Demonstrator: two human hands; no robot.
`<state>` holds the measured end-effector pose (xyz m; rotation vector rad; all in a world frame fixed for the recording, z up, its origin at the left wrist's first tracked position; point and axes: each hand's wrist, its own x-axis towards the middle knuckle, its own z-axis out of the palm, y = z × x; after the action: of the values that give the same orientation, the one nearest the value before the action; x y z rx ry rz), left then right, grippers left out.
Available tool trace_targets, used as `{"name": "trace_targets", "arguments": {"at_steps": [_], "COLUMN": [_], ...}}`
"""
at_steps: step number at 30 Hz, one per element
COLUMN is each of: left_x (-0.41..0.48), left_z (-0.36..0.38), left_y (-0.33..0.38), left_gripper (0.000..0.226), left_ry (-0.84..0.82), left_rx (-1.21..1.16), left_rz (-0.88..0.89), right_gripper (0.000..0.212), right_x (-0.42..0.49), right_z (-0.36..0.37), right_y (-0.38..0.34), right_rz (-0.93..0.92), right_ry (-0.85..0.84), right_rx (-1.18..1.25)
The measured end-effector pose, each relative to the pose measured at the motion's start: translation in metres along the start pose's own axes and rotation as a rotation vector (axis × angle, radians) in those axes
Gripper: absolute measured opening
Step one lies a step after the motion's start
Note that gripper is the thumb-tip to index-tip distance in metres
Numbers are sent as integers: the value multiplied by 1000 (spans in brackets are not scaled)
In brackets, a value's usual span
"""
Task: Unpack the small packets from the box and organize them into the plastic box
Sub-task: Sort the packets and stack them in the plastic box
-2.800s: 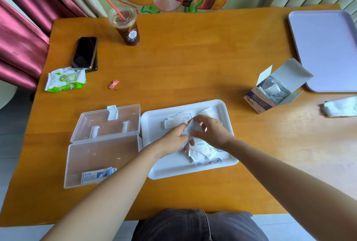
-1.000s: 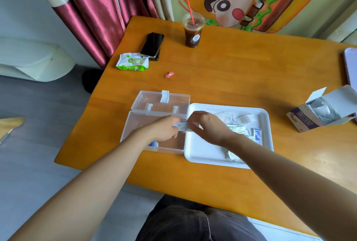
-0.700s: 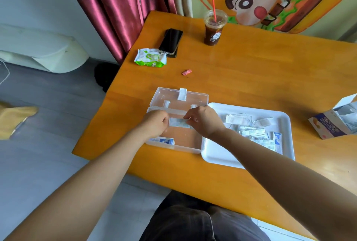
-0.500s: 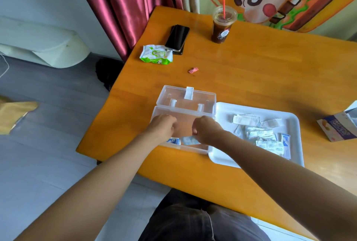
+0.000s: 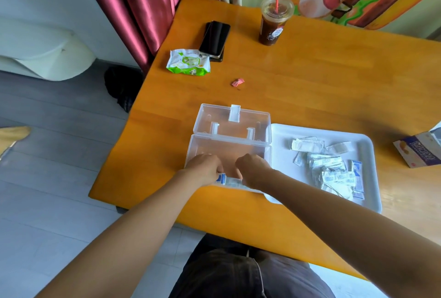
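Fingers curled inside the open plastic box (image 5: 229, 152) near the desk's (image 5: 310, 82) front-left corner, my left hand (image 5: 205, 170) and right hand (image 5: 253, 170) pinch the ends of packets (image 5: 231, 181) against its near wall, a tray (image 5: 281, 135) of loose packets (image 5: 334, 173) just beside its right side.

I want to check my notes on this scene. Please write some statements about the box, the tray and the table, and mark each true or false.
The plastic box has its lid open. True.
The left hand and right hand are both at the box's near edge. True.
The white tray holds nothing. False: many packets lie on it.
The phone lies right of the drink cup. False: it lies to the cup's left.
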<state>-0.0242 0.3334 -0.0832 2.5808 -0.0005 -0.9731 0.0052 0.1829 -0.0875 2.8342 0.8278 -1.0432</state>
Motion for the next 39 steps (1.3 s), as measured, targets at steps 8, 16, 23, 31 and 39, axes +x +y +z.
{"name": "trace_targets", "arguments": {"at_steps": [8,16,23,31,39], "left_x": [-1,-2,44,121,138], "left_z": [-2,-28,-16,18,46], "left_y": [-2,59,149,195,205], "left_gripper": [22,17,18,37,25], "left_ry": [7,525,436,179,330], "left_rx": [14,26,-65,252,412], "left_rz": [1,153,410,309,133], "right_gripper": [18,11,21,31,27], "right_x": [-4,-42,-82,-93,-92], "right_z": [-3,-40,17,42,42], "right_y": [3,91,185,208,227], "right_rz": [-101,66,382,255,215], "right_ry": [78,685,370,228,185], "right_rx": [72,587,523,518,657]}}
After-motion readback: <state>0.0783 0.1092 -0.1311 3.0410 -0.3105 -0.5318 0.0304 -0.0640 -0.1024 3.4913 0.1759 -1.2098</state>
